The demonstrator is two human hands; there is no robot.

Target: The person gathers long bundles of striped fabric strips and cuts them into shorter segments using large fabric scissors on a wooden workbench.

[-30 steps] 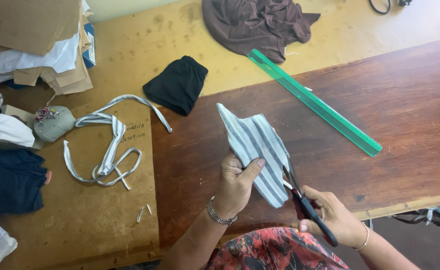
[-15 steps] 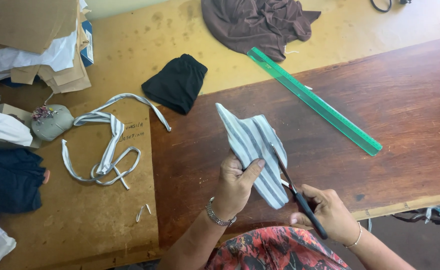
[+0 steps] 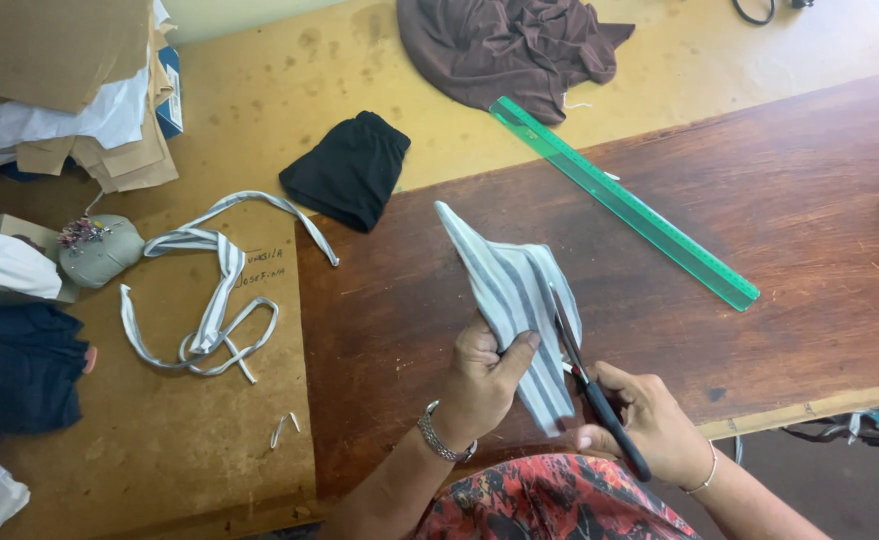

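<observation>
Since the earlier frames the scissors [image 3: 588, 375] have worked a little further up the right edge of the striped fabric [image 3: 515, 290], and the right hand [image 3: 642, 420] has slid slightly left and nearer the cloth; the left hand [image 3: 482, 378] has barely shifted.

The left hand is closed in a pinch on the near half of the striped fabric, thumb pressed across the front and the fingers curled behind, holding the piece up off the brown wooden surface [image 3: 760, 230]. The fabric's pointed tip leans to the far left. A metal bracelet sits at that wrist.

The right hand is wrapped around the black handles of the scissors, fingers through the loops and drawn in. The blades point away and are nearly together, lying along the right edge of the fabric.

Far right of the hands a green ruler [image 3: 625, 202] lies diagonally on the surface. A black folded cloth [image 3: 348, 168] rests to the far left, and loose striped strips [image 3: 210, 290] lie on the yellowish board [image 3: 160, 440] at left. A brown garment [image 3: 505, 45] is bunched at the far edge.
</observation>
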